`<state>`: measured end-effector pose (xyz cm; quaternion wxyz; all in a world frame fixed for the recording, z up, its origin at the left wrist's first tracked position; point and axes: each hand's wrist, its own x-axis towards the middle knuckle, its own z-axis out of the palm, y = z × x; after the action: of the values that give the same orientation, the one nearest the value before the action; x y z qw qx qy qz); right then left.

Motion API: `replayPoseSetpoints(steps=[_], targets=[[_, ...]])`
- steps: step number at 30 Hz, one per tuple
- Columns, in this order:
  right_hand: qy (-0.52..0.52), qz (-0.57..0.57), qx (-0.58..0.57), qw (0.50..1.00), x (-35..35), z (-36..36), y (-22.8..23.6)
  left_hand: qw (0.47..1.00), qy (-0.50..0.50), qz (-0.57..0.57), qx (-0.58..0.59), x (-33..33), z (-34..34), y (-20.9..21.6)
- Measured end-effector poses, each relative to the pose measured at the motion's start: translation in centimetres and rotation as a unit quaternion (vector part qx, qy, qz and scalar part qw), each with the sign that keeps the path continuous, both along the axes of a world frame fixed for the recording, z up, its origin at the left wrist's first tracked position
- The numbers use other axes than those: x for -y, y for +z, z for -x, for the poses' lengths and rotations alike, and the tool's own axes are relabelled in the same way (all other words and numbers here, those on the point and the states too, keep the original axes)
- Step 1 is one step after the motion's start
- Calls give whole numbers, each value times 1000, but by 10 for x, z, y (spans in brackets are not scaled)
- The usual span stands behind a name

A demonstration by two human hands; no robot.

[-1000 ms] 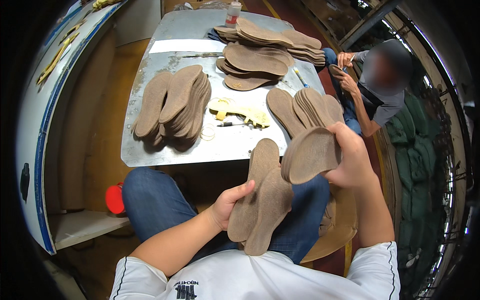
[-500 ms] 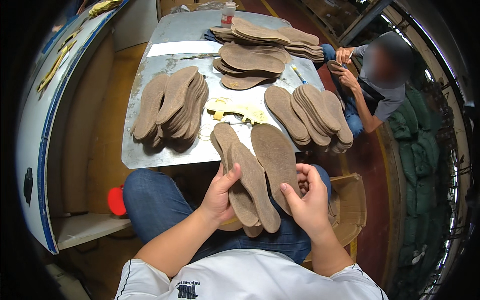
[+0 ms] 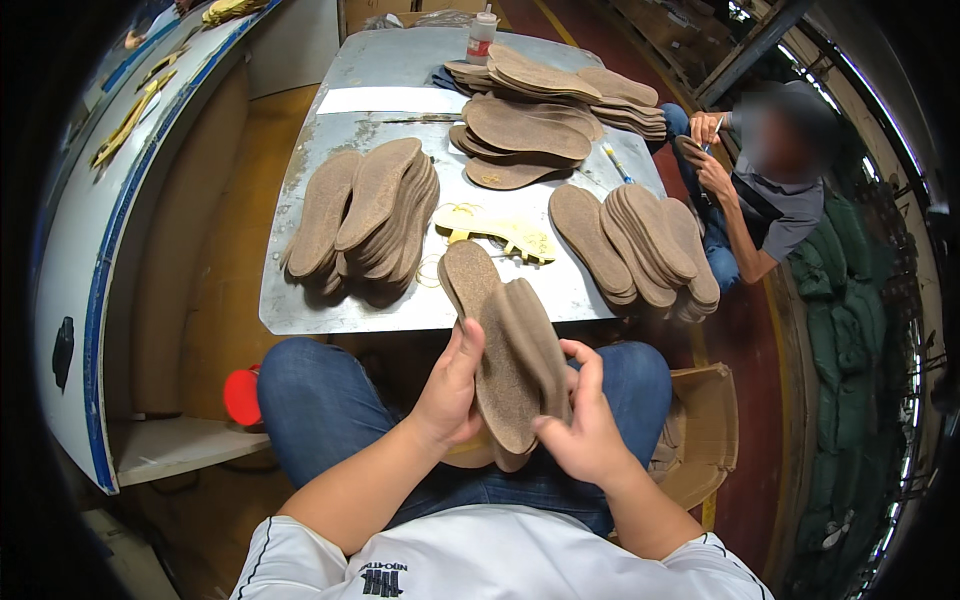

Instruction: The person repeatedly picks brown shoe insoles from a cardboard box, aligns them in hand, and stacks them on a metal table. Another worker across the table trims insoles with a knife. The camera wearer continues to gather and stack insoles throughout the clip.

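Note:
My left hand (image 3: 448,395) is closed on a few brown insoles (image 3: 500,385) held together above my lap, toes pointing away from me. Against their right side, my right hand (image 3: 588,425) grips another brown insole (image 3: 530,335), tilted up on its edge and a little blurred. Its thumb lies near the heel end; some fingers are hidden behind it. Just beyond the held insoles, a yellow sole-shaped piece with straps (image 3: 490,232) lies on the metal table (image 3: 345,315).
Insole stacks stand at the table's left (image 3: 385,210), right (image 3: 640,240) and back (image 3: 530,125). A bottle (image 3: 481,38), white sheet (image 3: 390,100) and blue-yellow tube (image 3: 618,163) lie beyond. Right of my knee is a cardboard box (image 3: 718,425). A co-worker (image 3: 790,200) sits at right, handling an insole.
My right hand has brought its insole left against the others and turned it from flat to edge-on. My left hand keeps its grip. The whole view has shifted slightly.

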<state>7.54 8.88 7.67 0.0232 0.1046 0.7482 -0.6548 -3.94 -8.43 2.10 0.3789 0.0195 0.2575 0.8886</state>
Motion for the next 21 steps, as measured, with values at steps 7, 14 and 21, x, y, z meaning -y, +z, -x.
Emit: replayPoseSetpoints(steps=[7,14,21], targets=[[-52,133,5,990,-45,8,22,986,-135,-39,89,8,18,2],[189,-100,-37,976,-79,33,110,958,-276,61,-56,21,31,12],[416,-466,-165,763,-38,50,107,898,-375,184,-137,15,17,-1]])
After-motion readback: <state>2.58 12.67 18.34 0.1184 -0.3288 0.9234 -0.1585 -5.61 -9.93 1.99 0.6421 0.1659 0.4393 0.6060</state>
